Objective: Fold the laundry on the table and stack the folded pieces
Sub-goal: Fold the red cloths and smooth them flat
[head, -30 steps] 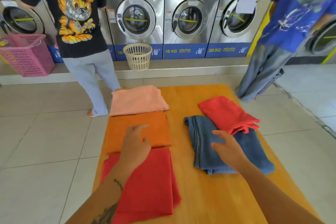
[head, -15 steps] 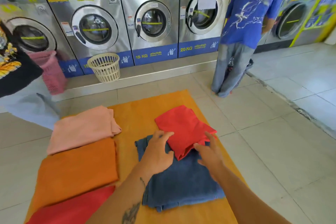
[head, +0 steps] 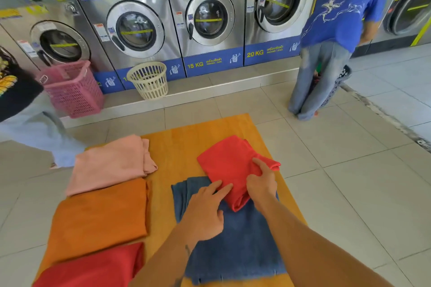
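On the wooden table (head: 200, 134) a folded red cloth (head: 226, 163) lies partly over a folded blue towel (head: 233, 240). My right hand (head: 261, 182) pinches the red cloth's right side, thumb and fingers closed on the fabric. My left hand (head: 205, 212) rests on the blue towel, its fingertips touching the red cloth's near edge. Along the table's left side lie a folded pink cloth (head: 112, 163), a folded orange cloth (head: 100, 219) and a second folded red cloth (head: 93, 268), side by side.
Washing machines (head: 205, 21) line the far wall. A pink basket (head: 72, 88) and a cream basket (head: 149, 79) stand on the step before them. One person in a blue shirt (head: 335, 16) bends at the right; another person in a black shirt (head: 14, 86) stands at the left.
Both hands moved from the left pile and the blue towel onto the red cloth. My right hand closed on its right side. The view swung right.
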A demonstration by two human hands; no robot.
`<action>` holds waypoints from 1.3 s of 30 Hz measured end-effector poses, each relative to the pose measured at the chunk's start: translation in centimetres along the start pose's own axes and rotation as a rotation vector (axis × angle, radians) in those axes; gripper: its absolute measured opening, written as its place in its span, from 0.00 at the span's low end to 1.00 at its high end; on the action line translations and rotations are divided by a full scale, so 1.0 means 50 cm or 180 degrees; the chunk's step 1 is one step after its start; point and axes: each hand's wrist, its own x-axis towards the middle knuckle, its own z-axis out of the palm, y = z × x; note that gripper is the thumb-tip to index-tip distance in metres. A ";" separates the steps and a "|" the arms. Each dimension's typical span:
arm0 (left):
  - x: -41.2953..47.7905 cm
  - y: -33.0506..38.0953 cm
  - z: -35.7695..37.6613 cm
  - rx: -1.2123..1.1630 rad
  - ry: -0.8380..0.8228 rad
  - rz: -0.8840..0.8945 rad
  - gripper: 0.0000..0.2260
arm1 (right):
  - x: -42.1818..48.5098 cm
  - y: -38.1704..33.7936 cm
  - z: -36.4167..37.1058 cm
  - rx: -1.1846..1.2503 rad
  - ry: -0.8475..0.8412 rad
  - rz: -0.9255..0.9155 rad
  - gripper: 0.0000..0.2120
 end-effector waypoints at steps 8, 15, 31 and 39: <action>-0.009 -0.014 -0.072 -0.1608 0.1046 -0.0285 0.26 | -0.021 -0.047 -0.118 0.0547 -0.0795 -0.0461 0.31; 0.008 0.020 -0.063 -0.2023 0.0336 -0.0718 0.24 | -0.050 0.056 -0.275 -0.0113 -0.1205 0.0343 0.30; -0.023 0.097 0.006 -0.2954 -0.0191 -0.1102 0.25 | -0.076 0.099 -0.288 -0.1220 -0.0780 -0.0527 0.36; -0.084 0.092 -0.003 -0.2818 0.0252 -0.0864 0.24 | -0.119 0.087 -0.262 -0.1134 -0.0527 -0.0634 0.31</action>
